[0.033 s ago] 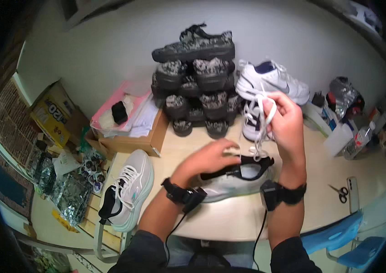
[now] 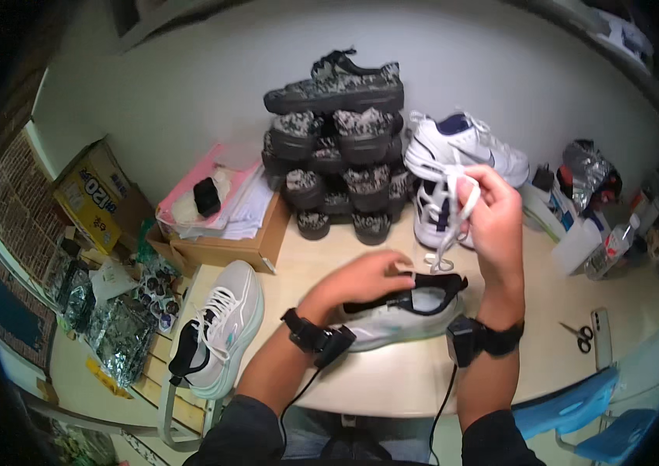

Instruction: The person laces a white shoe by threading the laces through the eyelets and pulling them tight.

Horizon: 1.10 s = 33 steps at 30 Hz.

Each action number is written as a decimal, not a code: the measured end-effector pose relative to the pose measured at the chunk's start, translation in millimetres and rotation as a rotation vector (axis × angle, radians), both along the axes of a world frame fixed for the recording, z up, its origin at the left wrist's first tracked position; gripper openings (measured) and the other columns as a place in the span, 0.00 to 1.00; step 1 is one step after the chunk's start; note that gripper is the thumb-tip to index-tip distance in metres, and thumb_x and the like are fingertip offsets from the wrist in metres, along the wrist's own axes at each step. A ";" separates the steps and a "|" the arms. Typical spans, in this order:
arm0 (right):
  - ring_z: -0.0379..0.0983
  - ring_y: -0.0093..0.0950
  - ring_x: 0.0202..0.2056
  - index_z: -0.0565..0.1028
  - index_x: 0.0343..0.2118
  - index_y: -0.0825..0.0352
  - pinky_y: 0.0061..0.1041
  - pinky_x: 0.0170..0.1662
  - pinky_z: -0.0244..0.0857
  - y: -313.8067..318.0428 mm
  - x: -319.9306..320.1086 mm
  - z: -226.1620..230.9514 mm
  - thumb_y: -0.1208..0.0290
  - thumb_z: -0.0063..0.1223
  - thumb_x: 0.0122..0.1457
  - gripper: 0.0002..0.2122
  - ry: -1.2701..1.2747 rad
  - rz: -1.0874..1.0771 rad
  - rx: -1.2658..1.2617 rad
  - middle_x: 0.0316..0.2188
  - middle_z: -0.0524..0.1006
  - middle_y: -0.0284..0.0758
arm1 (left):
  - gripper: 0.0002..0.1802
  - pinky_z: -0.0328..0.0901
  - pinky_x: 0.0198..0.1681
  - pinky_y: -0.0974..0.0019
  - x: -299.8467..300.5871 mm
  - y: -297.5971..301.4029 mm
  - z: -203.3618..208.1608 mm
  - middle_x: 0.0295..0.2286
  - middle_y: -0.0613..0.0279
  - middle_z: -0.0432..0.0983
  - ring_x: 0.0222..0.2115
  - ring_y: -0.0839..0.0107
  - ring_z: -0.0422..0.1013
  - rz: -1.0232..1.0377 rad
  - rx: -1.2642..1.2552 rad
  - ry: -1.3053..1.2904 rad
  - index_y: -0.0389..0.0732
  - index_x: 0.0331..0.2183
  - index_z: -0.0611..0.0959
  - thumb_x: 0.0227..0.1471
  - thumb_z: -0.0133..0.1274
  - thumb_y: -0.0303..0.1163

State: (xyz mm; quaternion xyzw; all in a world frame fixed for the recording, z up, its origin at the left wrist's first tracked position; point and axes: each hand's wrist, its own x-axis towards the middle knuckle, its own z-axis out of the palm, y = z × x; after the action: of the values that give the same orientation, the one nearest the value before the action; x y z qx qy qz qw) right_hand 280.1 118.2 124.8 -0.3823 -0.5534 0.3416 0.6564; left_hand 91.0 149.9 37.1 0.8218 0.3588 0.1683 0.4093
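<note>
A light grey running shoe with a black collar (image 2: 399, 322) lies on its sole on the table, its heel end to the right. My left hand (image 2: 364, 279) rests over its front part, thumb and forefinger closed near the shoe opening; what they pinch, if anything, I cannot make out. Raised above the shoe's heel, my right hand (image 2: 492, 213) grips a white shoelace (image 2: 447, 233), which loops up over the fingers and dangles toward the shoe. A matching laced shoe (image 2: 225, 330) stands to the left at the table edge.
Black-and-grey patterned shoes (image 2: 337, 147) are stacked at the back, beside white sneakers (image 2: 469, 147). A cardboard box (image 2: 240, 250) with a pink tray (image 2: 190, 190) stands back left. Scissors (image 2: 582, 337) and a phone (image 2: 601, 339) lie at right, a plastic bottle (image 2: 617, 245) behind them.
The view has tilted slightly, so the background sits a little lower. My left thumb and forefinger have drawn a bit closer to the shoe opening; the right hand keeps its grip on the lace.
</note>
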 end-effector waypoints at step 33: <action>0.75 0.27 0.21 0.73 0.29 0.73 0.23 0.26 0.66 -9.0 -18.7 -9.3 0.76 0.49 0.55 0.05 -0.732 0.154 -0.048 0.21 0.77 0.41 | 0.12 0.65 0.33 0.73 -6.9 5.9 57.5 0.26 0.62 0.76 0.28 0.80 0.69 -0.049 0.138 -0.376 0.32 0.36 0.78 0.56 0.50 0.32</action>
State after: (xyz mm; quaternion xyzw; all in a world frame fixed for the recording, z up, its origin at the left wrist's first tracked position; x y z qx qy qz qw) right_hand 261.4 109.2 115.5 -0.4516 -0.7705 0.2437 0.3782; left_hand 84.1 155.8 94.6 0.8103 0.2437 0.3331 0.4160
